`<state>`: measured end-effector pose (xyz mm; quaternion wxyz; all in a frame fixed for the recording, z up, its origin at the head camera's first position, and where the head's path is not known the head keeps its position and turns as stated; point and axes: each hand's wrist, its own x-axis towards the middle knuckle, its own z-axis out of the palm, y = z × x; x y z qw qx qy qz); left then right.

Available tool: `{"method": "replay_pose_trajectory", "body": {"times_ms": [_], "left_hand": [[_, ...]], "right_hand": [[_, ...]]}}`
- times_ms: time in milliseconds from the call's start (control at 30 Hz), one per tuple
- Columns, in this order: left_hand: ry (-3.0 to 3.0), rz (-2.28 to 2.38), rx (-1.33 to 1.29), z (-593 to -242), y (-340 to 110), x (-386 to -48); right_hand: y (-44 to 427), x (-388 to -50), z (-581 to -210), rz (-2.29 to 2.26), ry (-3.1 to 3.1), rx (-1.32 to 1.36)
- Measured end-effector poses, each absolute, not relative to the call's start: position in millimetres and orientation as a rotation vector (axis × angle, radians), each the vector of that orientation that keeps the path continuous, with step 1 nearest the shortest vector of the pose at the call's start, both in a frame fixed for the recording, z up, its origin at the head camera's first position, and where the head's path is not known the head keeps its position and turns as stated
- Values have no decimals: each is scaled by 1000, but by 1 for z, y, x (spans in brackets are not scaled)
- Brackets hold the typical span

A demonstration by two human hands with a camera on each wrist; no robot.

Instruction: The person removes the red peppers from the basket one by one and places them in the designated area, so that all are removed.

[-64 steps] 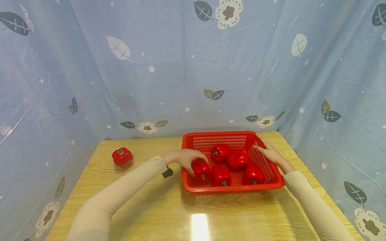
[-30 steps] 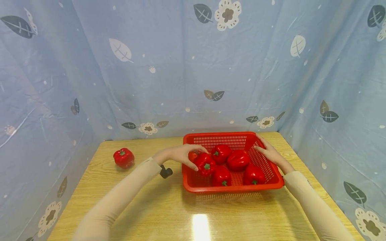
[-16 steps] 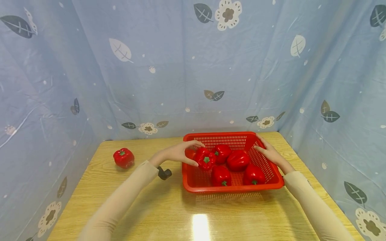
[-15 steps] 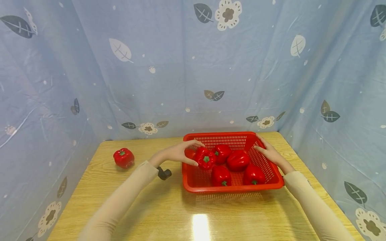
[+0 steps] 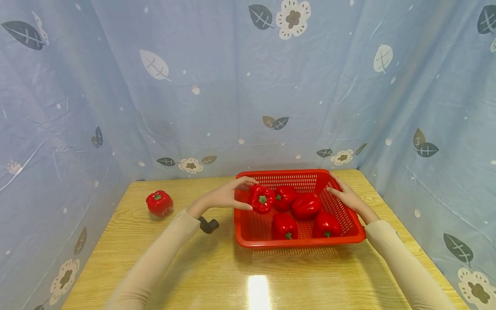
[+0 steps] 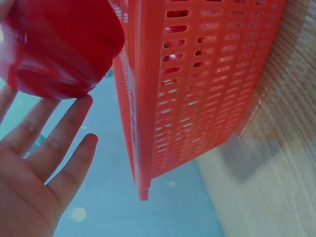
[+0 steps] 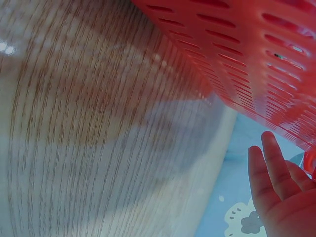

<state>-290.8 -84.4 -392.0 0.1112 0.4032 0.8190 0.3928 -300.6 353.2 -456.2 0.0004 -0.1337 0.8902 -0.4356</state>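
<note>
My left hand (image 5: 228,196) holds a red bell pepper (image 5: 261,199) between thumb and fingers at the left side of the red basket (image 5: 294,243). In the left wrist view the pepper (image 6: 59,47) is against the fingertips of the left hand (image 6: 44,158), beside the basket wall (image 6: 197,74). My right hand (image 5: 348,198) rests on the basket's right rim, fingers extended; the right wrist view shows the hand (image 7: 286,192) by the outer wall (image 7: 237,54). Several other red peppers (image 5: 306,206) lie in the basket.
One more red pepper (image 5: 159,203) stands on the wooden table (image 5: 193,267), at the left. A patterned blue curtain (image 5: 201,107) hangs behind the table and at both sides.
The left hand has lifted its pepper from the basket's front left part, up and back, and the pepper has tilted. The right hand and the basket have stayed in place.
</note>
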Motion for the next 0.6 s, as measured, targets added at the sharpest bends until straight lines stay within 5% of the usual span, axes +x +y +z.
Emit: {"method": "replay_pose_trajectory", "body": {"times_ms": [600], "left_hand": [[2475,1256,1073,-396,-107,-287]], "right_hand": [[354,-299,-457,-1346,2814,-430]]}}
